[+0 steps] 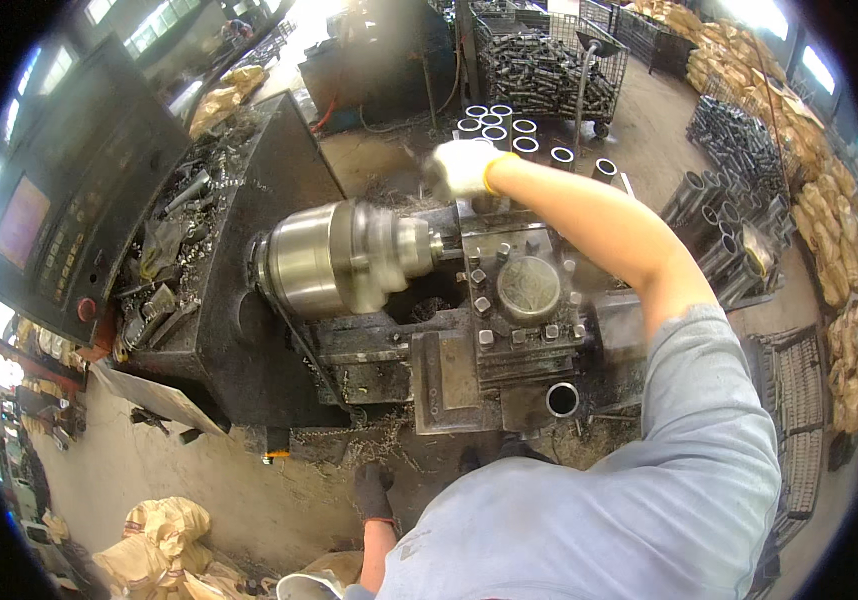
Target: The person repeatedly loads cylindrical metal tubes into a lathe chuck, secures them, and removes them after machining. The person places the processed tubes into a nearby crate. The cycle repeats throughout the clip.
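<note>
My right hand (460, 169), in a white work glove with a yellow cuff, reaches across a metal lathe to its far side. Its fingers are blurred, so whether it grips anything is unclear. Below it is the lathe chuck (309, 259), with blurred jaws around a stepped nose. A square tool post (528, 289) with several clamping bolts sits on the carriage to the right of the chuck. One steel tube (562, 400) stands upright at the carriage's near side. Low in front of the lathe hangs my left hand (375, 484) in a dark glove, its fingers partly hidden.
Several upright steel tubes (525, 144) stand beyond the lathe. More tubes (721, 225) lie stacked at right. A wire cage cart (609, 82) holds metal parts. The control panel (53, 225) has a red button (86, 309). Woven sacks (166, 532) lie lower left; metal chips (391, 450) litter the floor.
</note>
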`<control>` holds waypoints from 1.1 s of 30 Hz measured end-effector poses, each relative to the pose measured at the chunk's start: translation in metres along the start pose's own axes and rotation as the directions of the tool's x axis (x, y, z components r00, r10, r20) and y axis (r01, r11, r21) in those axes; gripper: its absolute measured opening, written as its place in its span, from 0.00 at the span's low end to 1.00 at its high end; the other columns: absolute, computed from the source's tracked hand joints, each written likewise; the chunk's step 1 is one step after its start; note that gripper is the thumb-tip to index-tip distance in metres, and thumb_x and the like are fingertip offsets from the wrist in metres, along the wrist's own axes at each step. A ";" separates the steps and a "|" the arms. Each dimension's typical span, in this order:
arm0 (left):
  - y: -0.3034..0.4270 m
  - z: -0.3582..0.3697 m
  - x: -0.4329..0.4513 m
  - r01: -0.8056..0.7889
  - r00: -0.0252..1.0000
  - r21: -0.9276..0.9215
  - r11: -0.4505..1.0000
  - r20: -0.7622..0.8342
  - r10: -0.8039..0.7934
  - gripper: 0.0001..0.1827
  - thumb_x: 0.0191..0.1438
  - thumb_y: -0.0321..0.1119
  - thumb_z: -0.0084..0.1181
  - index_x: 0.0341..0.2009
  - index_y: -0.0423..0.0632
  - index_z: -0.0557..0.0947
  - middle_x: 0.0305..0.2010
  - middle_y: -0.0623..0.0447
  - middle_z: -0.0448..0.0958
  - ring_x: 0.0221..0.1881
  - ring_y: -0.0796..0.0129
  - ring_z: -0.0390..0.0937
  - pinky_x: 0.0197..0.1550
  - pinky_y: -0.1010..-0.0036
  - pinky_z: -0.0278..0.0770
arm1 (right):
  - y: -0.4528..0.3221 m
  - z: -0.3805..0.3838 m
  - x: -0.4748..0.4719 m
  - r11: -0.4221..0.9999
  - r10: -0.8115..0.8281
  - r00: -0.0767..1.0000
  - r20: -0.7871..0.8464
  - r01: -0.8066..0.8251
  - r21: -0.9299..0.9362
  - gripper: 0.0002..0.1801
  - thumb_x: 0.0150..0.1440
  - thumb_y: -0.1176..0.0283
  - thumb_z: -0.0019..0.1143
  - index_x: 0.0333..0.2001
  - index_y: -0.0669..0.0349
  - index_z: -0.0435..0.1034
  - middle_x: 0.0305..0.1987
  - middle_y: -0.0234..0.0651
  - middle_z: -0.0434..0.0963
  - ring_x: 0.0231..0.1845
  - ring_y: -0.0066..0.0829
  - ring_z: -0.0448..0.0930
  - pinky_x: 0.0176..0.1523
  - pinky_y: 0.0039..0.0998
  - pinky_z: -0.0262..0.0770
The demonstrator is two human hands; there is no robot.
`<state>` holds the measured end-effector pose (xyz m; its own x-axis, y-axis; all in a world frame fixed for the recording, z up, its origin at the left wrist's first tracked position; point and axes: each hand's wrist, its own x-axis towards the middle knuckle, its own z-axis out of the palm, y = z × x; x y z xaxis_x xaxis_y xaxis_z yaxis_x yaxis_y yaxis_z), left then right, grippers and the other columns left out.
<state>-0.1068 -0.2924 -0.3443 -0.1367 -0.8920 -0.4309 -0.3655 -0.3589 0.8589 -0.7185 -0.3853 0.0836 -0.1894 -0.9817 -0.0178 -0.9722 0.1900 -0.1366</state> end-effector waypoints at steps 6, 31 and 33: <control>0.016 0.014 -0.034 0.209 0.978 -0.299 0.931 0.063 -0.199 0.15 0.65 0.42 0.58 0.43 0.43 0.84 0.34 0.49 0.83 0.30 0.63 0.79 0.30 0.65 0.77 | 0.008 0.082 -0.001 0.915 -0.392 0.834 0.389 0.310 0.259 0.24 0.49 0.50 0.74 0.38 0.61 0.85 0.33 0.45 0.87 0.31 0.39 0.85 0.39 0.39 0.82; 0.312 0.085 -0.116 -0.572 0.623 0.181 0.800 0.730 0.281 0.26 0.65 0.44 0.66 0.64 0.46 0.82 0.59 0.43 0.85 0.59 0.58 0.83 0.61 0.63 0.80 | 0.111 0.122 -0.167 0.984 0.178 0.969 0.170 -0.178 -0.020 0.31 0.52 0.66 0.70 0.61 0.58 0.74 0.50 0.54 0.85 0.52 0.54 0.86 0.56 0.45 0.83; 0.346 0.126 -0.132 -0.696 0.466 0.174 0.697 0.848 0.254 0.36 0.60 0.52 0.70 0.69 0.51 0.78 0.63 0.40 0.82 0.62 0.46 0.82 0.64 0.55 0.78 | 0.105 0.104 -0.187 0.973 0.231 0.972 -0.035 -0.231 -0.014 0.33 0.53 0.58 0.74 0.60 0.59 0.75 0.51 0.53 0.85 0.54 0.53 0.85 0.56 0.47 0.82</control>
<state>-0.3318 -0.2642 -0.0250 -0.9369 -0.2736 -0.2178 -0.3198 0.4182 0.8502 -0.7704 -0.1826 -0.0302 -0.4134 -0.9104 -0.0141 -0.9038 0.4122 -0.1148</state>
